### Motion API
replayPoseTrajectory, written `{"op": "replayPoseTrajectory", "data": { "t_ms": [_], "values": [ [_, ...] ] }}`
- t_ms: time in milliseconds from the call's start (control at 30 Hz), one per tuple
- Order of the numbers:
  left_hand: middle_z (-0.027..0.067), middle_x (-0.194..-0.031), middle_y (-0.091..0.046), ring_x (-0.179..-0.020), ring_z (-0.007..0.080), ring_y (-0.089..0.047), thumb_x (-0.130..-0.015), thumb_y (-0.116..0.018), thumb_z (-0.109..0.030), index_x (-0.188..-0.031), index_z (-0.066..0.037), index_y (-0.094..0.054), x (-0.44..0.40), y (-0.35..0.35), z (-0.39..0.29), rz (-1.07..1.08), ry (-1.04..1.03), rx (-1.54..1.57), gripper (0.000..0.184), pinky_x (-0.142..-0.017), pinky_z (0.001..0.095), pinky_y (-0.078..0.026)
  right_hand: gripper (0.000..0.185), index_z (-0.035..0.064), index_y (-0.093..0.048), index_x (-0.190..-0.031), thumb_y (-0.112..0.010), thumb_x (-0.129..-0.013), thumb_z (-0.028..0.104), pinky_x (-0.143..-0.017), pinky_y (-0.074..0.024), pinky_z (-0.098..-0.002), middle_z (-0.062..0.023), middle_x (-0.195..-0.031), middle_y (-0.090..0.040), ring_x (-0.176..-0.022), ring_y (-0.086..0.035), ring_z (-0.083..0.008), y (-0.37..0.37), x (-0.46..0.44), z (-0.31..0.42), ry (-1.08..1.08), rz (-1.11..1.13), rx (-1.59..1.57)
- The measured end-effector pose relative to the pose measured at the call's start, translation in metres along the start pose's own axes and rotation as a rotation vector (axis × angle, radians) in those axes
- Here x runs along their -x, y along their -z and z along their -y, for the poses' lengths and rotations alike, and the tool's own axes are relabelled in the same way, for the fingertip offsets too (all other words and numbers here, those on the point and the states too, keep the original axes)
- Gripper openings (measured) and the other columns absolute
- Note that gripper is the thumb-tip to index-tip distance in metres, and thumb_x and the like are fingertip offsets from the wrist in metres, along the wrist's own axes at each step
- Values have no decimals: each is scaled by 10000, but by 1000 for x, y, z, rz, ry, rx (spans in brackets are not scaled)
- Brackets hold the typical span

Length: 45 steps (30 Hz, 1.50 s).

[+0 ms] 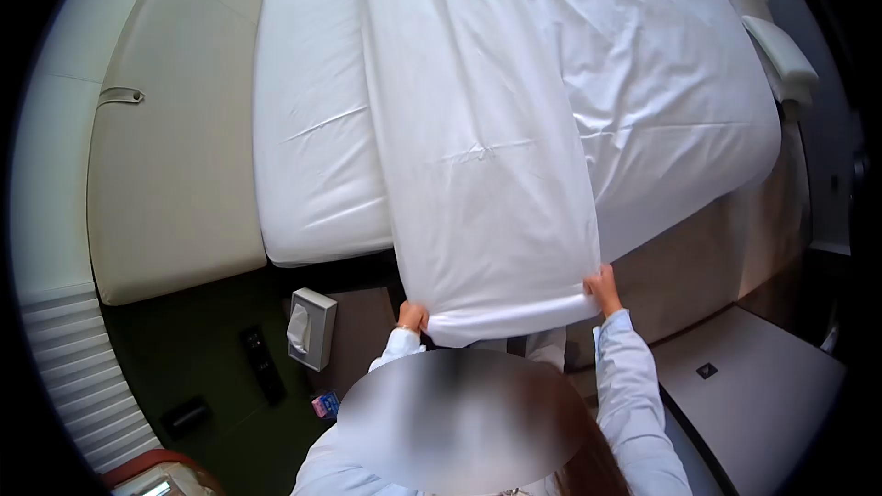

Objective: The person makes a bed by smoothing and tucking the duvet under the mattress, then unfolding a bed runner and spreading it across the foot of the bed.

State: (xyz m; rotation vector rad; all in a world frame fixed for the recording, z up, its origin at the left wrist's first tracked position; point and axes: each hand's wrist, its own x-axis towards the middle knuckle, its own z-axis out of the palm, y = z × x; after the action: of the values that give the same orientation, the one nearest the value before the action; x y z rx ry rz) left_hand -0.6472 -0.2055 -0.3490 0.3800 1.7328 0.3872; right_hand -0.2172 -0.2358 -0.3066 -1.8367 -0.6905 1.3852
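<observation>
A long white sheet (478, 174), folded into a band, lies across the bed and reaches over its near side. My left hand (413, 316) is closed on the near left corner of this band. At the near right corner my right hand (604, 290) grips the same cloth. Between both hands the near edge hangs slightly curled. Under the band is a white bed cover (317, 129), smooth on the left; wrinkled white bedding (652, 73) spreads to the right.
A beige headboard (179, 147) stands at the left. A tissue box (318, 335) and a small colourful packet (325, 406) sit near my left arm. At the lower right is a grey tabletop (753, 386); a white cushion (781, 50) is at the upper right.
</observation>
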Motion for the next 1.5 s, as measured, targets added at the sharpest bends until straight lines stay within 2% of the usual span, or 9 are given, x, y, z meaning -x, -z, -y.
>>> {"op": "replayPoseTrajectory", "data": {
  "t_ms": [133,167,233,333,500,667,1067,1233,1500],
  "values": [
    [155,-480,-505,-383,287,-494,-485,-447,10,-603,53,-513,-9,-29,-9,-317,20,-172,141,-357,380,-377,108,16,-548,-647,-471,-583,58,-496,-405,-352,-153,-564,-545,-530,-541,-295,-8,-10,-25,211,-474,465],
    [169,-533,-539,-452,306,-532,-500,-467,-3,-625,47,-524,-17,-30,-1,-326,81,-156,146,-423,398,-422,100,28,-541,-671,-468,-614,63,-559,-416,-374,-181,-640,-548,-616,-524,-364,2,-4,-24,-62,-461,558],
    [190,-706,-582,-665,331,-568,-547,-511,-55,-723,14,-545,-26,-35,18,-613,-152,-370,192,-629,394,-456,62,28,-520,-666,-474,-656,67,-502,-410,-355,-140,-570,-541,-536,-531,-294,28,-10,-110,-48,-659,567],
    [190,-798,-569,-756,344,-550,-582,-542,-90,-929,-25,-460,-54,-16,59,-502,-65,-571,362,-716,372,-434,143,91,-509,-880,-431,-770,138,-442,-406,-264,-16,-595,-499,-518,-476,-104,43,-11,-134,-410,-581,-347],
    [106,-778,-584,-553,153,-542,-677,-491,-41,-951,-41,-457,-17,-44,53,10,-24,-301,276,-486,262,-419,274,74,-459,-1016,-405,-807,243,-661,-464,-318,-101,-927,-551,-758,-555,-204,5,-55,-166,-506,-512,-532],
    [116,-809,-578,-696,203,-588,-719,-455,-19,-953,-16,-474,-7,-109,30,178,-89,-193,235,-623,267,-467,481,130,-352,-1190,-369,-823,441,-777,-423,-402,-123,-1114,-487,-982,-491,-279,-28,-150,-244,-483,-418,-1221],
    [96,-819,-545,-747,170,-555,-735,-367,91,-900,12,-472,47,-278,-27,385,-296,-264,211,-710,285,-465,585,43,-434,-1130,-392,-797,522,-793,-404,-367,-113,-1052,-501,-934,-484,-236,32,-198,-150,-268,-333,-1595],
    [87,-790,-538,-731,169,-548,-777,-425,47,-845,9,-492,73,-346,-100,418,-628,-304,103,-689,278,-454,594,32,-461,-1103,-375,-802,537,-796,-402,-343,-113,-1026,-515,-907,-490,-223,55,-148,-176,-440,-935,-943],
    [146,-1175,-399,-1121,286,-360,-731,-531,-74,-1110,-20,-418,57,-462,-200,117,-1423,-935,399,-948,404,-248,526,44,-409,-1151,-414,-826,456,-928,-296,-305,-84,-1132,-451,-1058,-411,-198,89,-168,-203,-538,-827,-1323]
  ]
}}
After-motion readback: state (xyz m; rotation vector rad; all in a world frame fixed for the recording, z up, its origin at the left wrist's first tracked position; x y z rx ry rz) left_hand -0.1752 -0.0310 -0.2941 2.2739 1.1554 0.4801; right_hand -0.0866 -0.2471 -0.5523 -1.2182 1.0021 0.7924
